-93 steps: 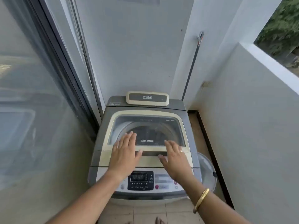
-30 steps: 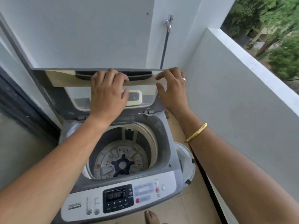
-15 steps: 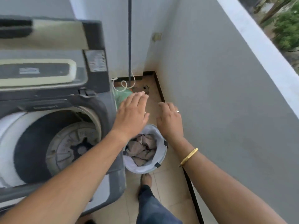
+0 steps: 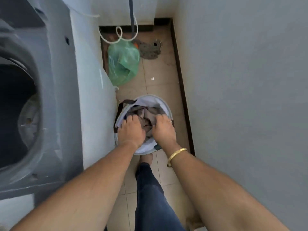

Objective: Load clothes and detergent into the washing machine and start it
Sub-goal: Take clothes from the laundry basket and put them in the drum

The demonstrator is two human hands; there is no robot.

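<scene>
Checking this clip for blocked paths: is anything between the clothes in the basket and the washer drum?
Nothing visible does. Both hands, left and right, are already on the clothes in the basket, which stands on the floor beside the washer. The drum opening is uncovered, and no lid shows over it.

Crumpled grey-brown clothes (image 4: 146, 116) in round white basket (image 4: 164, 104), open-topped washing machine (image 4: 55, 90) beside it

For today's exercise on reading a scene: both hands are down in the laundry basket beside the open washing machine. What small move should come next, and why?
Probably lift the bundle up out of the basket. The left hand and right hand are both closed on the grey clothes inside the laundry basket, and the washing machine drum beside it looks open and empty.
</scene>
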